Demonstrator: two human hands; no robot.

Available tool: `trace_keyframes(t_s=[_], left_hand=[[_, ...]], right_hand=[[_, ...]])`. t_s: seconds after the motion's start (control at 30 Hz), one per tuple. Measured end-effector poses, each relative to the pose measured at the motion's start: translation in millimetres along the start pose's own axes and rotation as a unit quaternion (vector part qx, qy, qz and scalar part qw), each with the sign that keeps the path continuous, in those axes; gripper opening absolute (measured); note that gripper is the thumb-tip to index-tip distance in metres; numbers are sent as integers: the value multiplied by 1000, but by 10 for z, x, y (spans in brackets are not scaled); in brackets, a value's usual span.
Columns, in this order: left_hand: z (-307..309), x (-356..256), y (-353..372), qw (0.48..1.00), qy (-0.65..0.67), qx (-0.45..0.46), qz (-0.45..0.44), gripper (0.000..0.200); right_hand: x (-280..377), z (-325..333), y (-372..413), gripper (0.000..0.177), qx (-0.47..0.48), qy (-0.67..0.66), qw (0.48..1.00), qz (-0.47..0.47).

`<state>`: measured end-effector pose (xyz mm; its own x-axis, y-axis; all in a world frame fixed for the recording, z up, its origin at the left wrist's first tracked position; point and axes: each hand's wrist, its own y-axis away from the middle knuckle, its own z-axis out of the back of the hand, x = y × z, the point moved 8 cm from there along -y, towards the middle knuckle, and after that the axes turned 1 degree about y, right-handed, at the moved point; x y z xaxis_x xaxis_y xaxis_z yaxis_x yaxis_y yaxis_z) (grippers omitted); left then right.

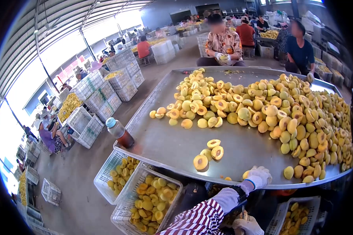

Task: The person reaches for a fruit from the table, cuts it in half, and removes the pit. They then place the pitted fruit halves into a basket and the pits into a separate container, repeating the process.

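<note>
My left hand [259,177], in a white knitted glove, rests at the near rim of the metal table [157,135], fingers curled in and mostly hidden behind its back. A yellow peach half [246,174] lies right beside it. Lower down, below the table edge, my gloved right hand [248,226] is closed around a thin, short tool [244,213] that looks like a knife. A few cut peach halves [201,161] with brown pits sit on the metal to the left of my left hand. A large heap of halved peaches [262,105] covers the far and right side.
A bottle [120,133] of dark liquid stands at the table's left corner. Crates of peach pieces [153,203] sit below on the left, another crate [298,215] on the right. Across the table are a person in a patterned shirt [223,43] and one in dark blue [300,51].
</note>
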<state>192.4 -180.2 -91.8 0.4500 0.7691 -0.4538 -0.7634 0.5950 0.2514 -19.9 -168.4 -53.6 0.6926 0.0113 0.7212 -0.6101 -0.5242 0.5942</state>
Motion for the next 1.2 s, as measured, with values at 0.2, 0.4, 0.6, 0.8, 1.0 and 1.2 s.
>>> trace_keyframes(t_s=[0.2, 0.4, 0.6, 0.8, 1.0, 1.2], left_hand=[[406, 844, 665, 980, 1, -152, 128, 29], [685, 1531, 1246, 916, 199, -315, 147, 40], [827, 642, 1680, 797, 531, -285, -39, 41], [697, 51, 2076, 810, 510, -257, -130, 52], [174, 27, 2244, 656, 749, -33, -93, 60], [442, 335, 2468, 558, 804, -197, -65, 55]], right_hand=[[143, -8, -29, 20, 6, 3, 998, 55], [211, -79, -93, 18, -26, -40, 995, 90], [450, 19, -190, 15, -146, -60, 968, 194], [401, 214, -273, 16, -212, -182, 928, 246], [507, 23, -161, 17, -218, -110, 943, 228], [566, -279, -73, 16, -165, -11, 967, 191]])
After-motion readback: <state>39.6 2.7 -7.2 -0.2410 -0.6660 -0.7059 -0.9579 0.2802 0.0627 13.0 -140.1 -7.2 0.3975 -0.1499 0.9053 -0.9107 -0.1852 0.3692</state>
